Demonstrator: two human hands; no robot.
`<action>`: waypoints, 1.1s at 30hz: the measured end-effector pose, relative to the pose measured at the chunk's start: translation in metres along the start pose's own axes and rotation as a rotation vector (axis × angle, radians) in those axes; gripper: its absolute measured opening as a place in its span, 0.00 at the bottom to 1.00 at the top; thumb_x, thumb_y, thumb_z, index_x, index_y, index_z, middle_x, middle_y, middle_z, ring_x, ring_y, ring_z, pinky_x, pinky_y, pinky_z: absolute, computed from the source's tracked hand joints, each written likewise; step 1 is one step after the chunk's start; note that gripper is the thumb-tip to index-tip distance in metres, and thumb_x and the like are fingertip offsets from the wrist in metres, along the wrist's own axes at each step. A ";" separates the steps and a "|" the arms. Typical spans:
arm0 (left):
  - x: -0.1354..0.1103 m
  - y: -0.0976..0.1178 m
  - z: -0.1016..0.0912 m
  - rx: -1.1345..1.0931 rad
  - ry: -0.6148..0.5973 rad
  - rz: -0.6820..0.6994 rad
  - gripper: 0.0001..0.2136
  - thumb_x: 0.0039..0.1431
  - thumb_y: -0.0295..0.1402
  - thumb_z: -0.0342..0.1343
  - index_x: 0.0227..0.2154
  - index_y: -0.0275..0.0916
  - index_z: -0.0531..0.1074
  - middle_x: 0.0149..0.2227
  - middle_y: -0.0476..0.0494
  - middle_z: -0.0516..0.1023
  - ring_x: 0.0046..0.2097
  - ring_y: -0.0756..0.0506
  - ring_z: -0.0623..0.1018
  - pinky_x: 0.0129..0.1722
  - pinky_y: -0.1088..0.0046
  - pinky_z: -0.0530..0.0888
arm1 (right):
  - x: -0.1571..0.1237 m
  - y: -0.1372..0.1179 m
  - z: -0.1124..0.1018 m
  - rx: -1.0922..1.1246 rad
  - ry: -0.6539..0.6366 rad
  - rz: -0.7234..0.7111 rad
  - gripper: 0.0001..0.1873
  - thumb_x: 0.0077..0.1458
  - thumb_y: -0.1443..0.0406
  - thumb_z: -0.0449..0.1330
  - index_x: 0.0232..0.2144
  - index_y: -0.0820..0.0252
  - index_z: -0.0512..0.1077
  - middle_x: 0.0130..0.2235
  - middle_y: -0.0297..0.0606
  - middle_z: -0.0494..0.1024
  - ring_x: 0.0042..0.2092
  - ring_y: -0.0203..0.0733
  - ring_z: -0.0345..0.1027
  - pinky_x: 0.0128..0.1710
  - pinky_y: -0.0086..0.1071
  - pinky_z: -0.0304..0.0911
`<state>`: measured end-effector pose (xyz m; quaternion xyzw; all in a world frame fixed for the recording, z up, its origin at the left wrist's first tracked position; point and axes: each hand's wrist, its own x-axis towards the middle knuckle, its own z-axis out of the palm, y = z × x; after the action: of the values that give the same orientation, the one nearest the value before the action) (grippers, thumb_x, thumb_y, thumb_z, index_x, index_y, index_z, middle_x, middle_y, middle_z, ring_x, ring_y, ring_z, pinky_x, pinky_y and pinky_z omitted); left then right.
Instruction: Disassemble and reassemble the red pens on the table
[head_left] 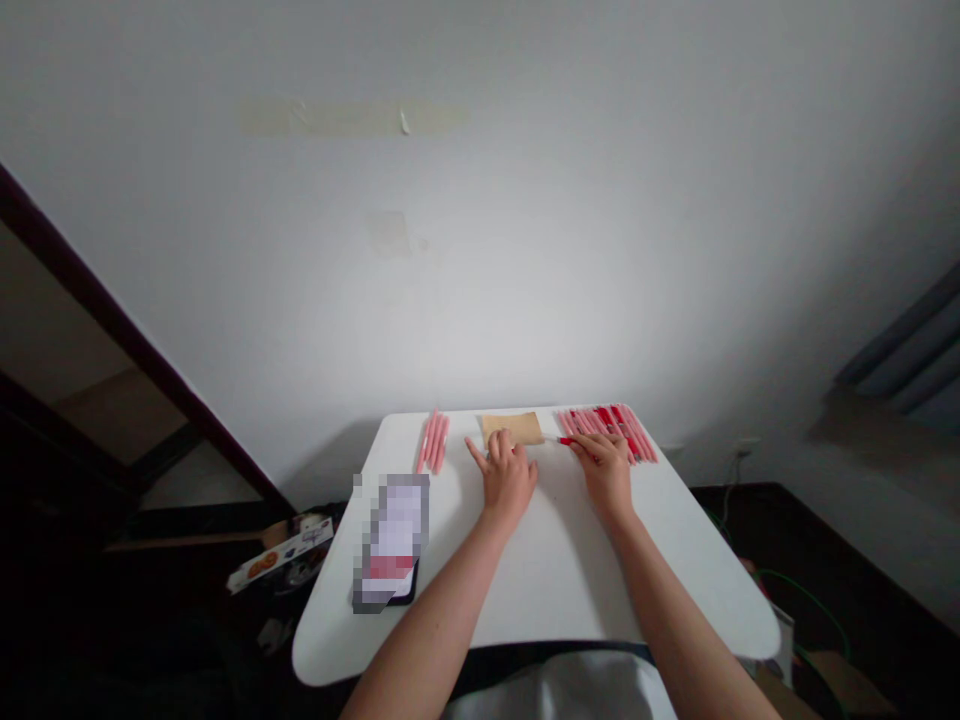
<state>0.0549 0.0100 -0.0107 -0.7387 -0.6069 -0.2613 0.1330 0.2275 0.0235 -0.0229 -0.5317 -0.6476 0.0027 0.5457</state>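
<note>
My left hand [507, 476] rests on the white table [555, 570], fingers spread, its fingertips on the near edge of a small tan paper pouch [517, 425]. My right hand [606, 468] lies beside a row of several red and pink pens [611, 428] at the far right of the table. Its fingers are pinched on one red pen [564, 440], whose tip points left toward the pouch. Three pink pens [433, 440] lie together at the far left.
A phone-like flat object [394, 540], pixelated, lies at the table's left near edge. A white wall rises right behind the table. A printed box [281, 555] and clutter sit on the dark floor to the left; cables lie on the right.
</note>
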 end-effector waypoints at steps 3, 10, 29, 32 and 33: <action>0.000 0.000 0.000 -0.009 0.014 -0.002 0.10 0.54 0.37 0.56 0.37 0.38 0.73 0.53 0.35 0.67 0.59 0.37 0.62 0.61 0.32 0.41 | 0.000 0.002 0.000 -0.007 -0.004 0.000 0.19 0.59 0.51 0.53 0.36 0.54 0.79 0.35 0.40 0.79 0.43 0.49 0.59 0.46 0.43 0.55; -0.001 -0.001 -0.001 -0.035 0.041 -0.019 0.10 0.54 0.36 0.56 0.38 0.38 0.73 0.54 0.35 0.67 0.58 0.36 0.63 0.61 0.32 0.43 | -0.001 0.005 0.001 -0.038 -0.025 -0.015 0.18 0.60 0.53 0.53 0.36 0.54 0.80 0.35 0.40 0.80 0.42 0.49 0.58 0.46 0.44 0.55; -0.003 -0.004 -0.002 -0.117 0.004 -0.082 0.09 0.52 0.37 0.60 0.37 0.43 0.72 0.54 0.40 0.66 0.58 0.38 0.64 0.62 0.34 0.45 | -0.003 0.009 0.003 -0.093 -0.117 -0.048 0.19 0.61 0.53 0.51 0.35 0.54 0.79 0.37 0.40 0.80 0.43 0.49 0.58 0.45 0.43 0.54; -0.003 -0.005 0.002 -0.166 -0.015 -0.103 0.09 0.51 0.37 0.61 0.37 0.46 0.73 0.54 0.43 0.66 0.58 0.39 0.63 0.62 0.35 0.45 | -0.003 0.009 0.004 -0.090 -0.129 -0.064 0.18 0.61 0.54 0.52 0.34 0.53 0.79 0.37 0.40 0.80 0.43 0.49 0.59 0.45 0.42 0.54; -0.002 -0.005 0.003 -0.184 -0.020 -0.110 0.09 0.51 0.37 0.61 0.37 0.47 0.74 0.55 0.44 0.66 0.58 0.39 0.63 0.62 0.34 0.44 | -0.004 0.009 0.004 -0.089 -0.132 -0.070 0.18 0.61 0.55 0.52 0.34 0.53 0.79 0.36 0.40 0.80 0.43 0.49 0.59 0.45 0.42 0.54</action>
<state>0.0505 0.0107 -0.0149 -0.7161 -0.6211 -0.3155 0.0439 0.2304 0.0273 -0.0323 -0.5311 -0.6998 -0.0101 0.4776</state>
